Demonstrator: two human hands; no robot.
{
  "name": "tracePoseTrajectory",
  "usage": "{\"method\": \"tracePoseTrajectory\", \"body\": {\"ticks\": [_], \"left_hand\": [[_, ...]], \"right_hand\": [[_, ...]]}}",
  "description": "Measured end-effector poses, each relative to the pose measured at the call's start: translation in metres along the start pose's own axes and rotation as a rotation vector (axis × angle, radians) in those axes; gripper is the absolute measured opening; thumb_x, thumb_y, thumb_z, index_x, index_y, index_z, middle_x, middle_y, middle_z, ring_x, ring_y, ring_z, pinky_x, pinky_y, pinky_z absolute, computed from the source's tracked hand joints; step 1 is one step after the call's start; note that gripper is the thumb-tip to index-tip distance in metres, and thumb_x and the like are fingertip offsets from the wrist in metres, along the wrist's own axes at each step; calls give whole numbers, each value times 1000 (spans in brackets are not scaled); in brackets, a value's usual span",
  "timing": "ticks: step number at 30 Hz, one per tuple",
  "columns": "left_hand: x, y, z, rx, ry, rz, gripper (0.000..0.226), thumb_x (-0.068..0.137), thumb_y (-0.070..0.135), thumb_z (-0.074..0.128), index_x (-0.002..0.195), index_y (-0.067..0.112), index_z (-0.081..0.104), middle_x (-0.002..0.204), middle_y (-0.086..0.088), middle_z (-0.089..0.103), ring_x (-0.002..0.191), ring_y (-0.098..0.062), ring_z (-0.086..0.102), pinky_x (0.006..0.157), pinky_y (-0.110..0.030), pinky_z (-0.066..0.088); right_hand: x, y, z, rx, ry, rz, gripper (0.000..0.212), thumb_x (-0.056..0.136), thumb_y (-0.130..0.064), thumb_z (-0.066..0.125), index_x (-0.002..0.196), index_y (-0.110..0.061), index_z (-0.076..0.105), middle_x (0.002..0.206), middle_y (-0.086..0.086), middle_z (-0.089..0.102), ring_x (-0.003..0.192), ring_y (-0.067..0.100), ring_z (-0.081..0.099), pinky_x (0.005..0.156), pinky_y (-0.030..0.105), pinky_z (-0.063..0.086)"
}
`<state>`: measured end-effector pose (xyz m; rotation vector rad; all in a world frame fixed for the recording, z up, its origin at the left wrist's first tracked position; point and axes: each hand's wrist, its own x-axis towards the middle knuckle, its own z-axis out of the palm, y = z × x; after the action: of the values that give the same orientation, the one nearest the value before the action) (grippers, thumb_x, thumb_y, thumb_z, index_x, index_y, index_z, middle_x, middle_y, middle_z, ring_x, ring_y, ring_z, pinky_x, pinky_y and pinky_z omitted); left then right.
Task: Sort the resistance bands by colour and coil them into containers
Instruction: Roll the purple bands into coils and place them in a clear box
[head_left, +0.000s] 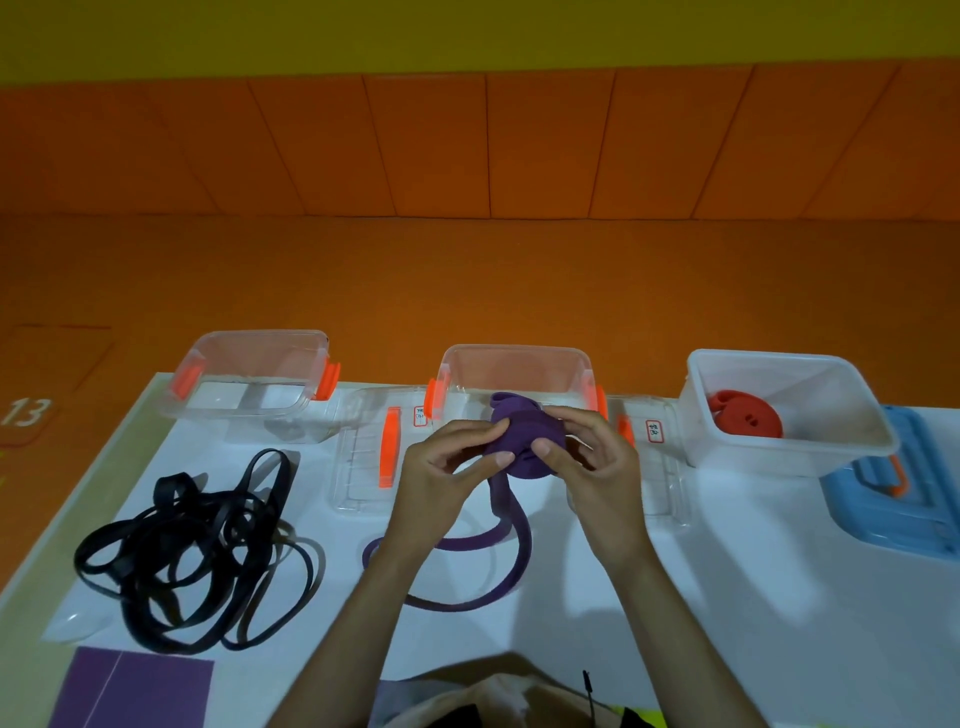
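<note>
A purple resistance band (514, 441) is partly wound into a coil held above the table, just in front of the middle clear container (514, 358). My left hand (447, 467) pinches the coil's left side and my right hand (582, 452) grips its right side. The band's loose tail (467, 545) loops down over the white table. A tangle of black bands (197, 551) lies at the left. The left clear container (249, 343) holds nothing. A coiled red band (748, 415) sits in the white container (857, 395) at the right.
Two clear lids with orange handles lie flat, one lid (363, 467) left of my hands and another lid (654, 467) to the right. A blue lid (904, 504) sits at the far right. A purple card (135, 686) lies at the table's front left edge.
</note>
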<state>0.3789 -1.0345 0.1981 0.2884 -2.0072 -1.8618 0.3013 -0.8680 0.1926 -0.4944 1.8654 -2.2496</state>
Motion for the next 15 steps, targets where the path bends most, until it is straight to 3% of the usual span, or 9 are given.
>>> {"method": "tracePoseTrajectory", "body": {"ticks": [2,6,11,15], "left_hand": [[2,1,-4,7,-10,-1,39,83,19,85,109,49,80,115,11,78,112,-15,74,91,-25,61],[2,3,-2,-33,62,26,39,82,10,89,108,38,79,111,2,79,108,-23,76,90,-30,62],[0,4,8,-7,63,98,26,83,6,88,106,16,81,117,0,77,115,-25,73,90,-31,63],[-3,0,11,17,42,88,25,83,12,87,105,21,82,114,5,76,113,-22,74,90,-30,63]], "right_hand": [[-1,1,0,26,-31,19,27,87,-28,84,112,-35,76,119,-2,77,113,18,73,90,26,59],[2,3,-6,60,-60,43,19,90,-10,84,100,-18,70,113,6,78,111,25,74,90,35,62],[1,-6,-12,-54,-94,23,24,86,-36,83,107,-38,74,111,-6,75,106,17,71,83,27,61],[3,-8,-14,-64,-88,35,23,82,-24,91,97,-36,77,105,-4,78,101,19,76,76,29,63]]}}
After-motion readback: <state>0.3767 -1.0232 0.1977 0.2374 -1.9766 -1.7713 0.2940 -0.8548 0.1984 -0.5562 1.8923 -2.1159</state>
